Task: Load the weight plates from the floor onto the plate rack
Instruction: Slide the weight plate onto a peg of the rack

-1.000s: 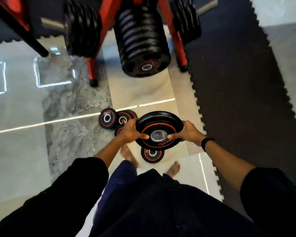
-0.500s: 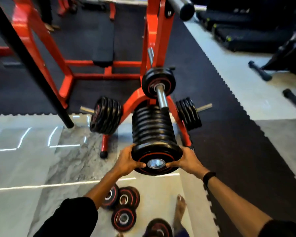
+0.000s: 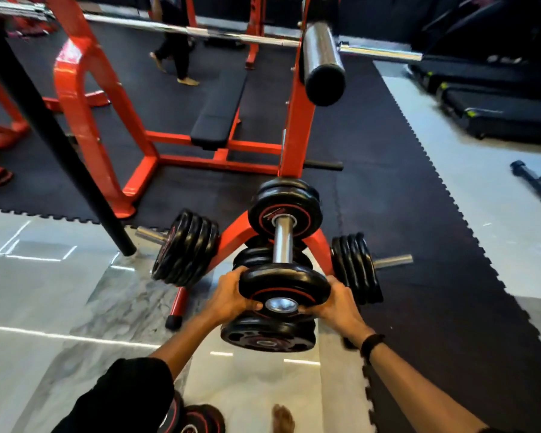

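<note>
Glossy black rubber-look plate [image 3: 284, 284], shiny metal peg [image 3: 282, 239], glossy red-painted rack [image 3: 231, 239], polished marble-look floor [image 3: 75, 301]

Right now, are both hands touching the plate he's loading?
Touching. The head view shows the left hand and right hand clamped on opposite edges of the held plate, fingers wrapped over its face.
</note>
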Available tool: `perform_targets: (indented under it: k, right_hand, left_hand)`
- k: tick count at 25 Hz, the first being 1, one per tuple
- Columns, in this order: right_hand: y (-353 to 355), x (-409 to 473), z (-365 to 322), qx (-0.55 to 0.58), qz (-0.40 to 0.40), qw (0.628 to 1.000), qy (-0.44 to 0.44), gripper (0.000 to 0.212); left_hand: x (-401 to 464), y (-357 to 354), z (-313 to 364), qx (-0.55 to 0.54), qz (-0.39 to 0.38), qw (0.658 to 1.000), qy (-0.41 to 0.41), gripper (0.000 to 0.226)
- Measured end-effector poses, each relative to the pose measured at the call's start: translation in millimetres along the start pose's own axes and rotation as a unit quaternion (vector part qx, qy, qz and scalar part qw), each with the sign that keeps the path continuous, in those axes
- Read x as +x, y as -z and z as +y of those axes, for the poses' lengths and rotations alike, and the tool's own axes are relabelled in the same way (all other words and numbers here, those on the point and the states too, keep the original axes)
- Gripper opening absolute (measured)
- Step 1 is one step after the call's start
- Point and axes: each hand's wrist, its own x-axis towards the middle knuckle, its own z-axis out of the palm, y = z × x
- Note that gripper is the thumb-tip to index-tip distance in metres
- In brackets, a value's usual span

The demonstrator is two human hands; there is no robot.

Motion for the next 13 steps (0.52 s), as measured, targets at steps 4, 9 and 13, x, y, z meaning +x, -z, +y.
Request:
perform_targets:
  k: [4,9,13]
  right_hand:
    - [-2,34,8,0.005,-0.013,1.000,0.000,0.067]
    - [3,67,6,0.010,-0.016,1.000,0.000,0.059]
    - [3,112,-4,-0.049,0.064,0.995,0.050,0.101]
  left_hand:
    - [34,-5,-9,-0.004,0.000,1.000,0.015,0.070]
    - [65,0,-3,-0.001,0.001,1.000,0.006,0.067]
    - [101,-3,15,0.021,0.054,0.998,-0.037,0.102]
